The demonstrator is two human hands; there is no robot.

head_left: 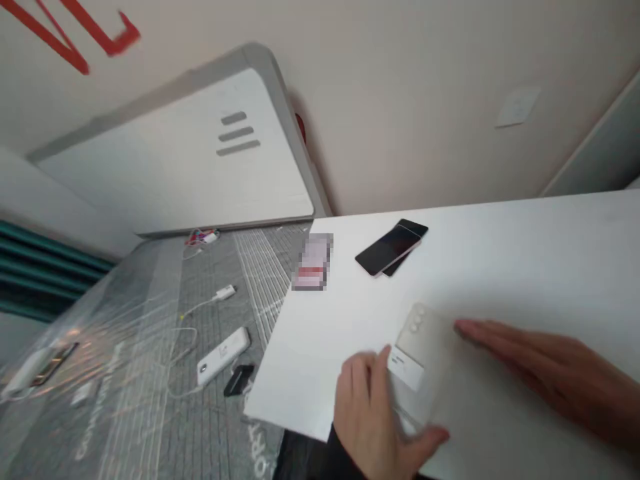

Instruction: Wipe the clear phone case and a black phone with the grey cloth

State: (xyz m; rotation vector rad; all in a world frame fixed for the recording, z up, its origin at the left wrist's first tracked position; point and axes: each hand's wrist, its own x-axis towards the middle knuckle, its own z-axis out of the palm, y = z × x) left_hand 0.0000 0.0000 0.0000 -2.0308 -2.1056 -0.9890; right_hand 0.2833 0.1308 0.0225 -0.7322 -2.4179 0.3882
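Note:
A pale phone (410, 393) lies back up on the white table, with round camera lenses at its far end and a white label across its back. A wider, see-through layer seems to surround it, though blur hides what this is. My left hand (367, 413) grips the phone's near left part, index finger along the left edge and thumb by the near edge. Just right of the phone, my right hand (555, 373) is held flat with straight fingers, holding nothing. Whether its fingertips touch the see-through layer I cannot tell.
Two dark phones (387, 250) overlap farther back on the white table (530, 267). A pixelated pinkish item (313, 262) sits at its left edge. Left of it, a bed (150, 400) carries a white power bank (223, 355), a small black item (239, 380) and cables. A headboard (180, 153) stands behind.

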